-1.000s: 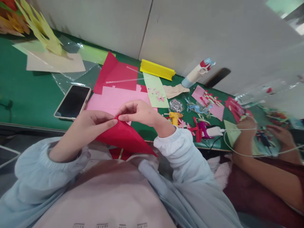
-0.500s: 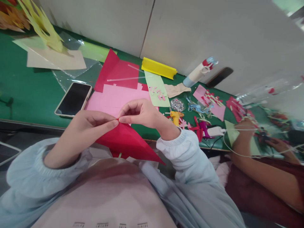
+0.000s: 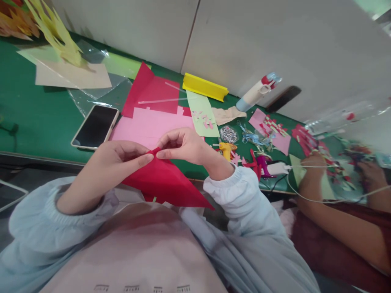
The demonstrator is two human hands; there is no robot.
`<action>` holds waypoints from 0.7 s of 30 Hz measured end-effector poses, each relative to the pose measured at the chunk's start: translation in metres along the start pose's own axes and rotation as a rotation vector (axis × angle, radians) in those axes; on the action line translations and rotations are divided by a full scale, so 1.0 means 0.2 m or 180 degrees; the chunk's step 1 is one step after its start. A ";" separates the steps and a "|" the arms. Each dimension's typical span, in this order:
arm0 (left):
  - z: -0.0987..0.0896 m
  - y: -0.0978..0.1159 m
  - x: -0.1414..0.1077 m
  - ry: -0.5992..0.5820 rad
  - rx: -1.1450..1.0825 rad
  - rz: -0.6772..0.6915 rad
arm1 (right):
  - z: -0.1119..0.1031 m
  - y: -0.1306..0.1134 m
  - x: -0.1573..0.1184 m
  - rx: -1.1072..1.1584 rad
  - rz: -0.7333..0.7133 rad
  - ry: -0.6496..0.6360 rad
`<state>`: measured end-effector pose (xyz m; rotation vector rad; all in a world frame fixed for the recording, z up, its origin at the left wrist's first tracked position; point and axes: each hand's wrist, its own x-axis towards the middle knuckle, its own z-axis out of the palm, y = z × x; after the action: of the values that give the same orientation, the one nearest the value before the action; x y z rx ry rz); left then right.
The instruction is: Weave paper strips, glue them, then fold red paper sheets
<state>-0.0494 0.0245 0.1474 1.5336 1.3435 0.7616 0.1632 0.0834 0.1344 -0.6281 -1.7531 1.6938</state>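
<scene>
A sheet of red paper (image 3: pixel 165 183) hangs from my two hands at the table's near edge, in front of my body. My left hand (image 3: pixel 122 158) pinches its top edge between thumb and fingers. Just to the right, the thumb and forefinger of my right hand (image 3: pixel 183 148) grip the same edge, with a short strip of red between the two pinches. The sheet slants down to a pointed corner at the lower right. Behind my hands, pink paper (image 3: pixel 159 124) lies on the table, partly hidden by them.
A phone (image 3: pixel 96 127) lies left of the papers. To the right are a yellow glue gun (image 3: pixel 226 150), a dish of small beads (image 3: pixel 228 134), a yellow folded strip (image 3: pixel 204 86) and a bottle (image 3: pixel 256 92). A co-worker's arm (image 3: pixel 339 228) reaches in at the right, near a white cable (image 3: pixel 320 200).
My right hand has shifted slightly right, so the pinches are a little farther apart and more red edge shows between them. The co-worker's far hand has moved.
</scene>
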 end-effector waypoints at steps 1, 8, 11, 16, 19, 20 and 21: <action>0.00 -0.01 0.00 -0.0029 -0.0010 -0.0047 | 0.00 0.00 0.00 0.0015 -0.0010 -0.0002; 0.01 -0.04 0.01 -0.0061 -0.0494 -0.0307 | 0.02 0.01 0.01 0.0071 -0.0123 0.0113; 0.01 -0.03 0.02 -0.0040 -0.0639 -0.0285 | 0.02 0.00 0.00 0.0071 -0.0207 0.0133; 0.01 -0.02 0.01 0.0060 -0.0689 -0.0406 | 0.01 0.01 -0.01 0.0254 -0.0188 0.0077; 0.00 -0.01 0.01 0.0087 -0.0640 -0.0388 | 0.00 0.02 -0.01 0.0280 0.0080 0.0068; 0.00 -0.01 0.01 0.0085 -0.0627 -0.0376 | 0.00 0.02 -0.01 0.0254 0.0153 0.0075; 0.00 -0.01 0.02 0.0072 -0.0613 -0.0360 | -0.01 0.03 -0.01 0.0217 0.0196 0.0087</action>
<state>-0.0492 0.0274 0.1451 1.2908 1.3212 0.8144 0.1645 0.0834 0.1284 -0.6780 -1.6653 1.7706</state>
